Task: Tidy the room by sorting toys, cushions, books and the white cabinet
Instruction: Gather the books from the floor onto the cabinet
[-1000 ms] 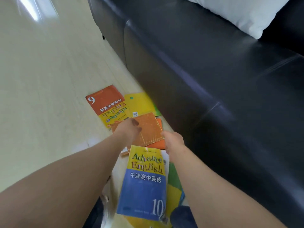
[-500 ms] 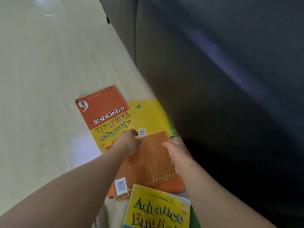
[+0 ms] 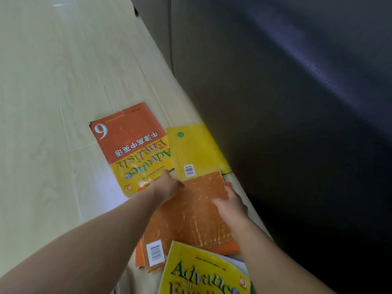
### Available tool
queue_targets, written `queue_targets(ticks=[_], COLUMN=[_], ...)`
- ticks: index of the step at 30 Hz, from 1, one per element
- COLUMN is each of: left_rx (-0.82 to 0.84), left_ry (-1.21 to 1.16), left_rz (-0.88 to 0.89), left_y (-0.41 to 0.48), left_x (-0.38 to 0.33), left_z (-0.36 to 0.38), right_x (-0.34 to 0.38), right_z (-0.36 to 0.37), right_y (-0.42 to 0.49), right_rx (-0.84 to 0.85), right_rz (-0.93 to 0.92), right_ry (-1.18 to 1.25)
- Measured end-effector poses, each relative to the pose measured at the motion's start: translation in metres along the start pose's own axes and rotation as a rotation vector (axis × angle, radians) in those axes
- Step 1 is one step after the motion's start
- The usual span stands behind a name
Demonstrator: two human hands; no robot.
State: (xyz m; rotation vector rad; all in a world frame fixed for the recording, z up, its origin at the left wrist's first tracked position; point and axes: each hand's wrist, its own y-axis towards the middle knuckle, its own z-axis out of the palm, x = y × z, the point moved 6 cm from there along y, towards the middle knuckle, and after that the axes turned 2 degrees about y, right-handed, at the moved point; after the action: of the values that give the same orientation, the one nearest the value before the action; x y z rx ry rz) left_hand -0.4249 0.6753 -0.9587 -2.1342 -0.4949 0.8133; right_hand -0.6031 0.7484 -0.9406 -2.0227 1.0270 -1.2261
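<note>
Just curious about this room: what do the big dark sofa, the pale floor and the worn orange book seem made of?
The big dark sofa: probably leather or faux leather, smooth with a soft sheen. The pale floor: likely wood-look laminate or vinyl, glossy, with plank joints. The worn orange book: paper with a card cover, scuffed pale in streaks.

Sofa (image 3: 275, 102) blocks right; bare floor (image 3: 42, 102) open left of books (image 3: 131, 145).
</note>
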Motion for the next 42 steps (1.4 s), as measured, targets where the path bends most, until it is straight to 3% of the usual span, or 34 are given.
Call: queue_targets(ticks=[6, 14, 19, 24, 28, 31, 35, 36, 38, 42], left_rx=[-0.093, -0.036, -0.19, -0.294, -0.487, -0.569, -0.521, -0.496, -0.432, -0.381], left_ry=[-0.168, -0.513, -0.631, -1.115, -1.28, -1.205, -0.51, -0.447, -0.494, -0.897], left_rz=[-0.099, -0.198, -0.156, -0.167, -0.176, -0.255, -0.462, -0.473, -0.435, -0.431], left_y=[0.008, 0.014, 0.01, 0.006, 0.0, 0.006, 0.007, 0.007, 0.013, 0.019], left_x=[-0.016, -0.02, -0.027, -0.01, 0.031, 0.067, 0.105, 0.108, 0.105, 0.094], left_z=[0.002, 0.014, 0.005, -0.025, -0.046, -0.052, -0.057, -0.057, -0.056, -0.054], right_x=[-0.013, -0.023, -0.023, -0.018, -0.01, -0.008, -0.009, -0.009, -0.009, -0.011], right_z=[0.005, 0.004, 0.0, 0.003, 0.011, 0.014, 0.015, 0.015, 0.016, 0.017], right_y=[-0.007, -0.004, 0.0, -0.002, -0.009, -0.013, -0.015, -0.015, -0.015, -0.016], right_rx=[0.077, 0.14, 0.124, 0.125, 0.106, 0.086, 0.081, 0.083, 0.083, 0.079], right_rz=[-0.006, -0.01, -0.048, -0.078, -0.086, -0.082, -0.066, -0.067, -0.067, -0.061], right_ry=[0.028, 0.157, 0.154, 0.039, -0.108, -0.118, -0.115, -0.107, -0.099, -0.107])
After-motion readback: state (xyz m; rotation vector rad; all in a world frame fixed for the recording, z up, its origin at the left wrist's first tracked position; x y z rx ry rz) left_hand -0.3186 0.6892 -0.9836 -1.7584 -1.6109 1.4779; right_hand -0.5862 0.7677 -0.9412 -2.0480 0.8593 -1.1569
